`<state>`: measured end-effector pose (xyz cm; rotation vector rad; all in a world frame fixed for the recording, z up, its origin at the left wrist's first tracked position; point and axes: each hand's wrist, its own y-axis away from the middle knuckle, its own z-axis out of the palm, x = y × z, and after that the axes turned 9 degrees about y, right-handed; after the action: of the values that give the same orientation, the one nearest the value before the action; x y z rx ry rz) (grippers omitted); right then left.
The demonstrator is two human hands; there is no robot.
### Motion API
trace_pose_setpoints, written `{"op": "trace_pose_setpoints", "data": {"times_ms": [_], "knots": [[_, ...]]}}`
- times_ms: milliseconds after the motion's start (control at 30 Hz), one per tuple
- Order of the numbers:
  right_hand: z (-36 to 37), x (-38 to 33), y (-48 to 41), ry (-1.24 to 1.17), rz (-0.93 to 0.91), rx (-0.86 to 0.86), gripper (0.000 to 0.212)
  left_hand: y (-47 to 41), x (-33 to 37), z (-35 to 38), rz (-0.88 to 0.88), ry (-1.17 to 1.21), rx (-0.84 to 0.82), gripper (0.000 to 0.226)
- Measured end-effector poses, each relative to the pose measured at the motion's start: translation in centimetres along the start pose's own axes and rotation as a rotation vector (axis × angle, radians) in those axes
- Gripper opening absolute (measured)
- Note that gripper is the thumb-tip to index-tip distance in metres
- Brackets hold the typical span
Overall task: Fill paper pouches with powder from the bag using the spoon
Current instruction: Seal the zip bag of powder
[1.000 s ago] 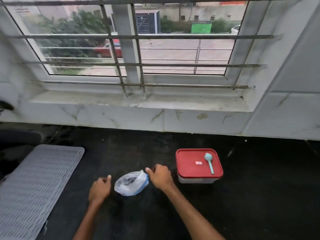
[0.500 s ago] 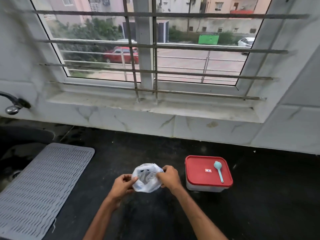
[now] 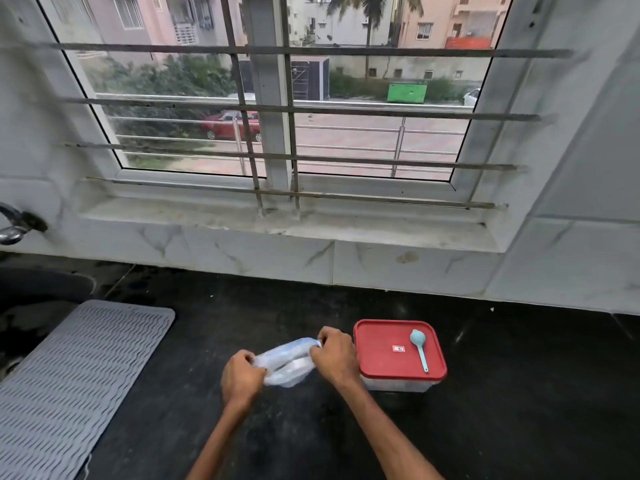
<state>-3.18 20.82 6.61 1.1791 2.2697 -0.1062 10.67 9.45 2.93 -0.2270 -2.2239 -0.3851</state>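
Note:
A small clear plastic bag with a bluish rim sits on the black counter. My left hand pinches its left edge and my right hand pinches its right edge, stretching the mouth wide between them. A light blue spoon lies on the red lid of a plastic box just right of my right hand. No paper pouches are in view.
A grey ribbed mat covers the counter's left side beside a dark sink with a tap. A marble sill and a barred window run along the back. A tiled wall closes the right side.
My left hand went from the counter to the bag's left edge. Both hands have pulled the bag's mouth apart sideways, so it looks flatter and wider. The camera tilted up.

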Motion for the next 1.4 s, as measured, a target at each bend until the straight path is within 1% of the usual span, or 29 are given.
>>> {"op": "trace_pose_setpoints", "data": {"times_ms": [100,133,200,333,367,400,467,533,567,600,667,733,767,800,833,867,900,933,967,1000,1067,1100,1133,1167,1200,1233,1267,1333,1400], "knots": [[0.9,0.9,0.5,0.012,0.043,0.037,0.025,0.8,0.0,-0.7,0.042,-0.212,0.078,0.009],[1.2,1.2,0.7,0.004,0.049,0.027,0.028,0.9,-0.2,-0.7,0.056,-0.229,0.087,0.009],[2.2,2.1,0.5,-0.039,0.058,-0.038,0.026,1.1,-0.5,-0.6,0.073,-0.124,0.071,0.011],[3.3,4.0,0.1,-0.141,-0.006,-0.131,0.019,0.9,-0.8,-0.3,0.039,0.208,-0.154,0.014],[3.0,4.1,0.2,-0.17,-0.012,-0.135,0.017,1.0,-0.7,-0.4,0.044,0.249,-0.186,0.016],[2.8,4.2,0.4,-0.212,-0.022,-0.134,0.016,1.2,-0.6,-0.4,0.055,0.264,-0.178,0.018],[2.3,4.1,1.0,-0.273,-0.039,-0.12,0.02,1.3,-0.5,-0.6,0.06,0.263,-0.055,0.021],[2.5,4.0,1.9,-0.221,-0.105,-0.074,0.023,1.1,-0.2,-0.9,0.035,0.234,0.118,0.025],[2.8,3.8,2.6,-0.152,-0.158,-0.094,0.022,1.1,0.0,-1.0,0.012,0.226,0.185,0.025],[3.2,3.5,3.4,-0.105,-0.239,-0.142,0.021,1.2,0.4,-0.9,-0.011,0.228,0.235,0.022],[3.5,3.0,4.7,-0.154,-0.359,-0.361,0.024,1.6,0.9,-0.7,-0.017,0.224,0.26,0.018],[2.2,2.6,5.1,-0.231,-0.351,-0.624,0.033,1.6,0.8,-0.6,0.056,0.209,0.203,0.021],[1.5,2.7,4.9,-0.262,-0.336,-0.637,0.033,1.5,0.6,-0.6,0.099,0.206,0.161,0.024],[1.2,2.8,4.6,-0.305,-0.309,-0.544,0.032,1.4,0.4,-0.8,0.133,0.208,0.122,0.027],[1.0,3.0,4.0,-0.295,-0.267,-0.363,0.034,1.2,0.3,-1.0,0.149,0.221,0.095,0.029],[1.0,3.1,3.3,-0.216,-0.234,-0.159,0.036,1.2,0.4,-1.1,0.145,0.25,0.063,0.03],[1.1,3.0,2.8,-0.069,-0.219,0.004,0.034,1.3,0.5,-1.1,0.135,0.278,0.035,0.031],[1.2,2.7,2.6,0.075,-0.214,0.108,0.029,1.4,0.7,-1.0,0.131,0.283,0.017,0.032],[1.5,2.2,2.3,0.147,-0.218,0.167,0.025,1.5,0.7,-1.0,0.148,0.28,0.01,0.032],[1.9,1.8,2.2,0.149,-0.23,0.202,0.025,1.5,0.5,-0.8,0.175,0.255,0.003,0.032],[2.4,1.1,2.1,0.052,-0.284,0.201,0.034,1.4,0.2,-0.8,0.24,0.203,-0.042,0.03],[2.7,0.9,2.0,0.001,-0.31,0.153,0.042,1.4,0.2,-0.7,0.274,0.191,-0.077,0.03],[3.2,0.7,1.8,-0.06,-0.319,0.061,0.047,1.6,0.4,-0.8,0.309,0.195,-0.119,0.03],[3.4,0.4,1.9,-0.115,-0.31,-0.048,0.046,1.7,0.7,-0.8,0.339,0.206,-0.153,0.03],[3.9,0.2,1.9,-0.148,-0.3,-0.126,0.039,1.8,0.9,-0.8,0.359,0.211,-0.168,0.028],[4.2,0.1,2.0,-0.164,-0.29,-0.143,0.03,1.8,1.0,-0.8,0.362,0.22,-0.165,0.028],[4.5,0.1,2.2,-0.185,-0.269,-0.111,0.026,1.7,0.9,-1.0,0.346,0.235,-0.154,0.029],[4.7,0.6,2.0,-0.205,-0.197,-0.025,0.033,1.1,0.3,-1.8,0.33,0.229,-0.128,0.028],[4.4,1.3,1.2,-0.207,-0.108,0.011,0.034,0.4,-0.6,-2.7,0.322,0.168,-0.126,0.024]]}}
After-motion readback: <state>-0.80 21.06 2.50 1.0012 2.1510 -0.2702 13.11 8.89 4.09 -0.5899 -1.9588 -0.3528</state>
